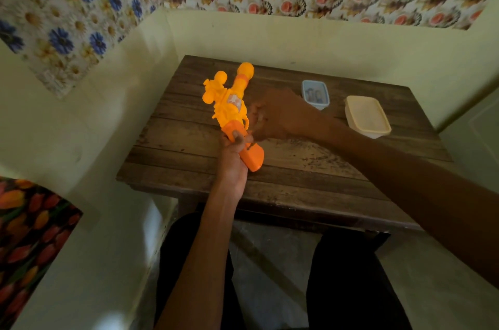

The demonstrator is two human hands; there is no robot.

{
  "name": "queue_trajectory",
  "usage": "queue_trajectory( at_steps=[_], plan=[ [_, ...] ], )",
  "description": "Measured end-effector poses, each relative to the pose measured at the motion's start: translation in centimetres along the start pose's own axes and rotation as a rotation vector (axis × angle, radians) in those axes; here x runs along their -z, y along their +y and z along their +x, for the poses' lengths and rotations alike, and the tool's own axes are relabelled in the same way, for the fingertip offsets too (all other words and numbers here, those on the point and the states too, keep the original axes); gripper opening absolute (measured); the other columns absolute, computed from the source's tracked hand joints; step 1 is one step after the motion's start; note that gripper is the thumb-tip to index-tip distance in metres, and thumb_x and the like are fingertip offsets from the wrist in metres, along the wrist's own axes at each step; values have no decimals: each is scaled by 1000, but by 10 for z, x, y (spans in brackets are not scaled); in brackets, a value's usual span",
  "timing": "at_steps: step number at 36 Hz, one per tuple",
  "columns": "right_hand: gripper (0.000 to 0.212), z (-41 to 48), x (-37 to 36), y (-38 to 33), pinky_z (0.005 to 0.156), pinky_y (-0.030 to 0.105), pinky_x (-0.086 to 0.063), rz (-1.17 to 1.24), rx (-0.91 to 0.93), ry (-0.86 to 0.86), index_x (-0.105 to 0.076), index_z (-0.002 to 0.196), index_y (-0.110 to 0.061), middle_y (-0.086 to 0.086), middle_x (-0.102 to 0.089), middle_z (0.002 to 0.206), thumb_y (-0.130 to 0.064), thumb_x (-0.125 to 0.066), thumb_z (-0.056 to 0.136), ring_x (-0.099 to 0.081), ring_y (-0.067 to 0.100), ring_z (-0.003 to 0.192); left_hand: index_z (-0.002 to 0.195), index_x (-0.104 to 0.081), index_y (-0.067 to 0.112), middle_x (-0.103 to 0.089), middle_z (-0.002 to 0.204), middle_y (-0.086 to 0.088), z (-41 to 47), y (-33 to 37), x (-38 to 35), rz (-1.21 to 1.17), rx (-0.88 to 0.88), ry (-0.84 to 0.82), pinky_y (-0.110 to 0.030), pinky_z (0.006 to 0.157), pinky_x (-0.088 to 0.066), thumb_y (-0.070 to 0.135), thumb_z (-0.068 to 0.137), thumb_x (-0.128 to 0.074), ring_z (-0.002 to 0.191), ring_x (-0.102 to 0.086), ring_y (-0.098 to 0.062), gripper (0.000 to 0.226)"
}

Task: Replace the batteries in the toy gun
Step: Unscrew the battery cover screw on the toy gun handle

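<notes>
An orange and yellow toy gun [229, 102] is held over the left half of the dark wooden table [310, 167], its barrel pointing away from me. My left hand [234, 156] grips the darker orange handle from below, thumb on top. My right hand [275, 115] reaches in from the right with curled fingers at the side of the gun near the top of the handle. Whether those fingers pinch something small I cannot tell. No batteries show.
A small clear container [315, 94] with a picture inside stands at the back of the table. A white lidded plastic box [367, 116] sits to its right. Cream walls close in behind and to the left. My legs are under the table's near edge.
</notes>
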State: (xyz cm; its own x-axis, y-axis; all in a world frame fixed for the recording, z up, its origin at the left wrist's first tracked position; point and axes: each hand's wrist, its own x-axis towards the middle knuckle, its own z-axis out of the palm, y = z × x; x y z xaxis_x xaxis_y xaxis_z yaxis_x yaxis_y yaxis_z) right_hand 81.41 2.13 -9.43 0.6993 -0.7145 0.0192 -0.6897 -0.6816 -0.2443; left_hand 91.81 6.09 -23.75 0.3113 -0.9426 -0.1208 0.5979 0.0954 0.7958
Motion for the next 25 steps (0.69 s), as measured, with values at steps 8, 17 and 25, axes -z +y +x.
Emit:
queue_trajectory(
  at_steps=[8,17,25],
  plan=[
    [18,-2,0,-5,79,36,-47,26,-18,34,-64,76,-12,-2,-55,77,-28,-67,84,-51,9,68,129,-47,24,-69,98,10,0,0,-1,26,-2,9,-33,88,-46,21,102,-41,89,-63,-8,28],
    [30,-5,-1,-4,79,38,-51,26,-31,8,-68,88,-21,-11,-55,75,-45,-76,72,-58,14,84,135,-46,17,-65,96,5,-1,1,0,7,4,-10,-33,84,-47,9,99,-46,88,-62,-10,37],
    [19,-5,0,-8,69,33,-48,-82,-106,-20,-49,72,-12,-4,-40,61,-19,-57,88,-61,24,81,134,-44,20,-69,99,7,-1,0,0,22,0,2,-34,88,-46,21,100,-43,90,-65,-9,34]
  ],
)
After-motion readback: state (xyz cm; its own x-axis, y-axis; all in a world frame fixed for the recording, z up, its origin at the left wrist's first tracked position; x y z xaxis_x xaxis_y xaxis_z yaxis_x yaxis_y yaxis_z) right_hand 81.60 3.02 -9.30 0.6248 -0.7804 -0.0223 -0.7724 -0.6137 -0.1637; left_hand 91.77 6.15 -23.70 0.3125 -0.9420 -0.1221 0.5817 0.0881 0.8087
